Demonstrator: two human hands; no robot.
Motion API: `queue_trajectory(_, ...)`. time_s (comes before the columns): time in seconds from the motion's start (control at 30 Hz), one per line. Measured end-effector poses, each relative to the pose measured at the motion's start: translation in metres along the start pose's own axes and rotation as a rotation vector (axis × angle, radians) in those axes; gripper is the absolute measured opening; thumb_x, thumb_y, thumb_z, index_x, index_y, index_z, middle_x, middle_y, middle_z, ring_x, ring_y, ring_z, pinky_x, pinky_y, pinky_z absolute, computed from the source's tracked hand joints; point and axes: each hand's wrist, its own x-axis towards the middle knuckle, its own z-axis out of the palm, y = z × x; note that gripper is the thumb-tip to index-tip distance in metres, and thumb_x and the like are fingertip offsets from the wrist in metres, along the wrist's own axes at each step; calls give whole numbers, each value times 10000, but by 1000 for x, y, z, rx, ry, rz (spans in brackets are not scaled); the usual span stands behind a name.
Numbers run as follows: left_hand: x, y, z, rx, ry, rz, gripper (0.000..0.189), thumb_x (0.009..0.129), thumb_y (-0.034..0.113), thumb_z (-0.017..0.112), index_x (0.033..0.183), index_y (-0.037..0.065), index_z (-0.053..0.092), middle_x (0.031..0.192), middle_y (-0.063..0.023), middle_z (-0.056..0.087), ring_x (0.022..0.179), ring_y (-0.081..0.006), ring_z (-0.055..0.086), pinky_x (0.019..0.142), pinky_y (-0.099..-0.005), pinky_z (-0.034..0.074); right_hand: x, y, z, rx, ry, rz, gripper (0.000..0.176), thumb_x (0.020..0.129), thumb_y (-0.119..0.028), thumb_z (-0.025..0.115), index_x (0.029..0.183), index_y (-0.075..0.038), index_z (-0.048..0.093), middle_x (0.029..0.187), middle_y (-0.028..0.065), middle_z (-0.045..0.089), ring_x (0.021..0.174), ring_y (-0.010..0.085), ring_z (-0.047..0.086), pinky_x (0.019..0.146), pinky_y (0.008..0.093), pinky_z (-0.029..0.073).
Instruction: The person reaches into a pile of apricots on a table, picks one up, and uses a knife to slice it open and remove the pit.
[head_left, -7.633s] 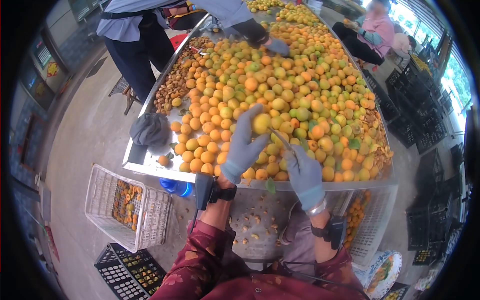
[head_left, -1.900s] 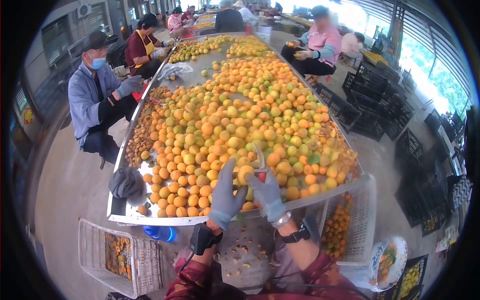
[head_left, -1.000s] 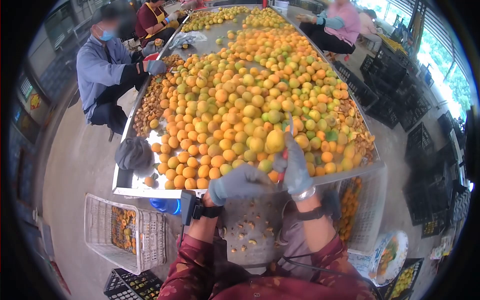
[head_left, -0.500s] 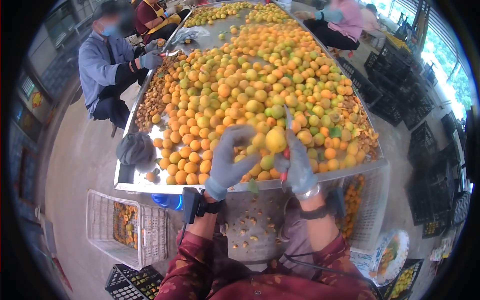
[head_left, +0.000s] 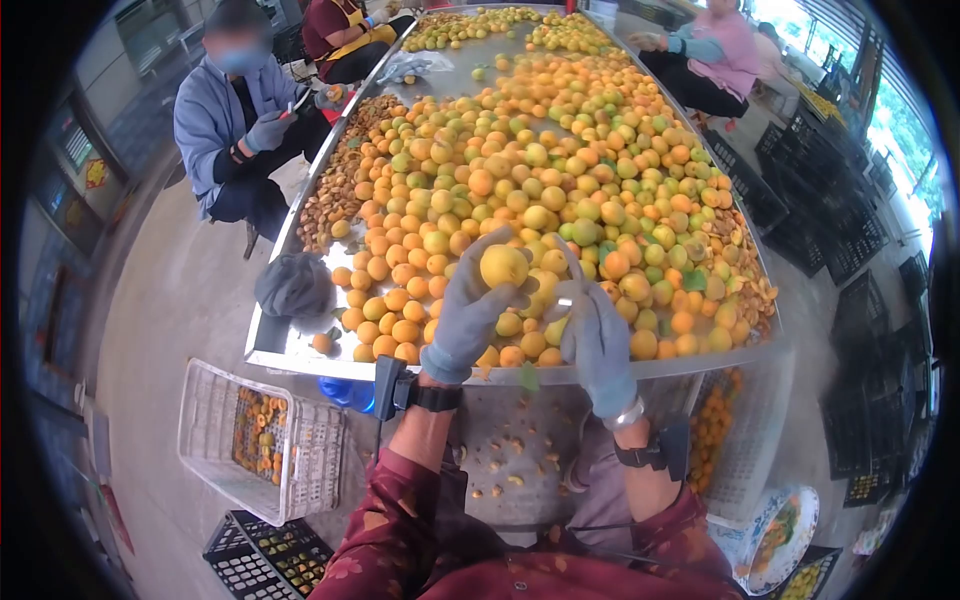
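Observation:
Both my hands wear grey gloves and are raised over the near edge of a metal table (head_left: 660,367) heaped with apricots. My left hand (head_left: 462,325) is closed around a yellow apricot (head_left: 504,266), thumb below it. Just to its right, my right hand (head_left: 602,350) grips a small knife (head_left: 571,262), its blade pointing up and away from me. The knife's handle is mostly hidden in the glove. Beneath and beyond the hands lie loose orange and greenish apricots (head_left: 480,182).
A grey cloth bundle (head_left: 294,285) lies on the table's left corner. A white crate (head_left: 315,455) with cut fruit stands at lower left, a patterned basin (head_left: 780,545) at lower right. Black crates (head_left: 830,200) are stacked right. Co-workers sit along both sides, one in a blue jacket (head_left: 208,120).
My left hand has closed around an apricot; before, its fingers were spread and blurred. The knife's red handle no longer shows. The view has shifted, and the blue-jacketed co-worker's hands have drawn back.

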Motion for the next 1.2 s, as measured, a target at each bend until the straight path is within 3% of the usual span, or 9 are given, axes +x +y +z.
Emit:
queue_trajectory(0.03,0,-1,-3,-16,-27,-2,661,824,58,644,1404,22,330,1225,-143,551,1028,-203,608,837,-284,511,-3,-8,-2,184,-85,216,273,990,-221,472,1103,-13,609,658,-16,568,533,27,428,486,212,377)
queue_trajectory(0.1,0,-1,-6,-29,-51,-4,662,830,51,635,1413,23,322,1223,-141,549,1001,-196,614,809,-276,515,-3,-10,-1,136,-108,222,228,968,-158,505,1108,-9,604,705,23,621,562,74,502,521,237,427)
queue_trajectory(0.17,0,-2,-7,33,-79,-4,653,831,27,625,1410,21,324,1212,-128,544,975,-190,610,783,-276,515,-4,-10,0,-55,-123,4,230,946,-141,534,1111,6,594,743,81,646,589,132,562,561,260,462)
queue_trajectory(0.4,-2,1,-7,113,-131,-38,686,817,14,646,1421,-22,322,1245,-77,504,1100,-128,512,917,-275,468,-1,-5,3,-155,-140,8,208,902,-132,600,1053,11,605,718,134,614,586,186,589,566,288,472)
queue_trajectory(0.67,-3,12,-12,256,-110,-74,682,809,1,657,1412,-26,337,1256,-61,484,1094,-114,498,922,-262,459,-2,-5,7,-345,-122,-73,138,886,-198,620,939,-72,601,724,148,613,629,344,608,523,387,471)
queue_trajectory(0.93,-5,14,-12,243,-152,-79,630,814,6,652,1381,-23,379,1201,-73,533,1076,-138,540,928,-269,457,-10,-3,17,-437,-141,-51,164,891,-230,614,889,-79,549,661,151,574,603,366,586,505,433,450)
queue_trajectory(1.1,-6,-5,-10,145,-35,-8,653,837,313,718,1315,-31,434,1151,-88,582,1089,-170,547,967,-305,427,-10,6,28,-475,-86,-102,177,900,-237,602,859,-81,527,665,161,576,615,382,584,508,453,444)
queue_trajectory(1.13,-5,-7,-10,57,-73,-36,534,871,140,639,1319,-51,419,1146,-93,583,1061,-153,551,931,-284,447,-11,8,28,-457,-77,-91,173,903,-239,596,867,-84,530,669,162,578,620,387,583,510,458,444)
queue_trajectory(1.2,-4,-2,-9,117,-48,-79,544,861,109,633,1334,-36,405,1154,-89,576,1065,-150,538,923,-281,448,-10,7,28,-439,-57,-111,169,906,-242,591,875,-86,534,673,164,580,625,392,582,513,463,443)
